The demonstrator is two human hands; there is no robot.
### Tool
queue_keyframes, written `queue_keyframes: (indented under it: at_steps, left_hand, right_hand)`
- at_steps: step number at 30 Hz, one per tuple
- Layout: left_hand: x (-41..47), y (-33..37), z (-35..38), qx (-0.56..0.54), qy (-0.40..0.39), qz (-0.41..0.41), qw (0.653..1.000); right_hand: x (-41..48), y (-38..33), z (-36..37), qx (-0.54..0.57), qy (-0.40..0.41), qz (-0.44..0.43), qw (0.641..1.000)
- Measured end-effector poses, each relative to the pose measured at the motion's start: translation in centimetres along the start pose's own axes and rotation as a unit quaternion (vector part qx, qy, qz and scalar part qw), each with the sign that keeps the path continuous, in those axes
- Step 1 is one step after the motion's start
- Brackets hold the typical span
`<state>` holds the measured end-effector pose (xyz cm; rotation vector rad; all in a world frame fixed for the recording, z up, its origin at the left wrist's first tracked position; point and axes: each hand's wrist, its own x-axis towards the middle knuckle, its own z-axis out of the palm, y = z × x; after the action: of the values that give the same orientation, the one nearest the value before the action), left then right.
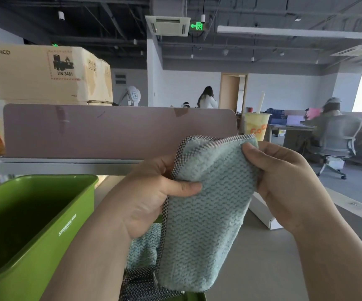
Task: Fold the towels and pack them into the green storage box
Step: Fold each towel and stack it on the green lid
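A pale teal towel (206, 216) with a dark checked border hangs folded lengthwise in the air above the table. My left hand (152, 192) pinches its upper left edge, thumb across the front. My right hand (284, 183) grips its upper right corner. The green storage box (52, 227) stands open at the lower left, to the left of my left forearm; its inside looks dark. More teal and checked towel cloth (143, 255) lies on the table below the held towel.
A mauve desk divider (110, 131) runs across behind the box. A drink cup with a straw (256, 127) stands behind the towel. White flat boxes (269, 216) lie at the right. Cardboard cartons (45, 72) sit beyond the divider. People sit at desks far right.
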<state>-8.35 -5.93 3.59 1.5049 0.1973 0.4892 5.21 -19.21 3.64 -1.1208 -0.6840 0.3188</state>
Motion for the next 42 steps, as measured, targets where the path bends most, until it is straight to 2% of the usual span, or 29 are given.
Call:
queue_keyframes:
  at_steps: [5, 9, 12, 15, 19, 23, 29, 31, 32, 34, 36, 38, 39, 42]
  left_hand:
    - [0.0, -0.1, 0.2, 0.026, 0.004, 0.010, 1.000]
    - [0.2, -0.2, 0.7, 0.048, 0.079, 0.073, 0.993]
    - [0.3, -0.2, 0.8, 0.092, 0.132, 0.119, 0.980]
    - [0.2, -0.1, 0.8, 0.113, 0.152, 0.138, 0.972]
    - [0.2, -0.1, 0.5, 0.129, 0.175, 0.143, 0.965]
    - [0.1, 0.0, 0.3, 0.130, 0.176, 0.149, 0.964]
    - [0.2, 0.1, 0.6, 0.128, 0.178, 0.146, 0.965]
    - [0.2, 0.0, 0.8, 0.092, 0.171, 0.139, 0.971]
    - [0.3, 0.0, 0.8, 0.066, 0.169, 0.132, 0.974]
    - [0.4, -0.1, 0.9, 0.008, 0.168, 0.109, 0.980]
    - [0.4, 0.1, 0.9, -0.057, 0.149, 0.071, 0.985]
    - [0.4, 0.3, 0.9, -0.111, 0.123, 0.015, 0.986]
    - [0.5, 0.4, 0.8, -0.136, 0.113, -0.013, 0.984]
    - [0.7, 0.3, 0.0, -0.195, 0.050, -0.063, 0.977]
  right_hand:
    - [0.1, 0.4, 0.0, -0.032, 0.006, -0.039, 0.999]
    - [0.0, 0.3, 0.0, -0.066, -0.007, -0.059, 0.996]
    - [-0.1, 0.2, -0.1, -0.137, -0.005, -0.110, 0.984]
    - [-0.4, -0.1, 0.0, -0.174, -0.012, -0.159, 0.972]
    - [-0.4, -0.3, 0.0, -0.200, -0.016, -0.147, 0.969]
    - [-0.6, -0.5, 0.2, -0.215, 0.017, -0.165, 0.962]
    - [-0.5, -0.6, 0.5, -0.182, 0.101, -0.194, 0.959]
    - [-0.4, -0.4, 0.6, -0.121, 0.098, -0.169, 0.973]
    - [-0.3, -0.3, 0.6, -0.078, 0.071, -0.139, 0.985]
    - [-0.3, 0.0, 0.2, -0.019, -0.050, -0.040, 0.998]
    - [-0.4, 0.6, -0.4, -0.038, -0.182, 0.057, 0.981]
    - [-0.5, 1.0, -0.5, -0.069, -0.251, 0.109, 0.959]
    - [-0.5, 1.1, -0.4, -0.059, -0.243, 0.119, 0.961]
    - [-0.3, 0.7, 0.2, 0.021, -0.155, 0.144, 0.977]
